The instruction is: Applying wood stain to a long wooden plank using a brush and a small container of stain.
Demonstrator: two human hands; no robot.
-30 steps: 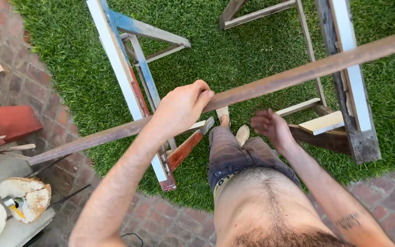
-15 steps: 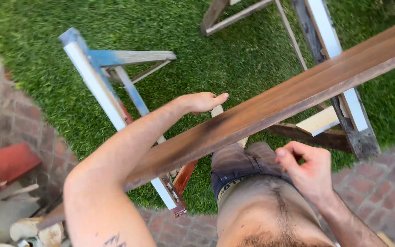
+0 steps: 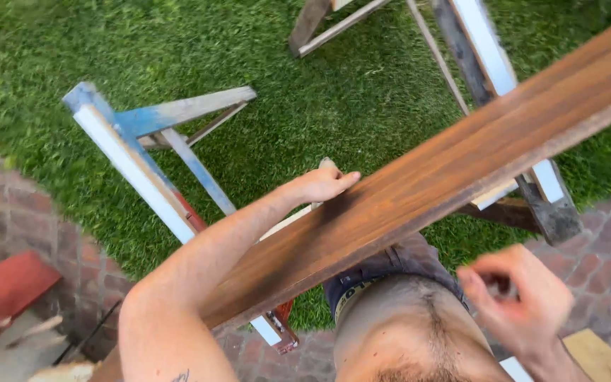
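Our left hand (image 3: 323,185) lies flat, fingers released, on the far edge of the long brown plank (image 3: 461,166), which runs diagonally above a blue-white sawhorse (image 3: 139,166). Our right hand (image 3: 521,297), blurred, curls loosely near our waist, grasping nothing we can make out.

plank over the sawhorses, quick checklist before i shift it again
1. Left hand on the plank: ok, it rests on the far edge.
2. Right hand on the plank: not ok, it is off the wood, blurred.
3. Right sawhorse under the plank: ok.
4. Blue and white sawhorse bearing the plank: cannot tell, contact hidden.
5. Near end clear of the red piece: cannot tell.
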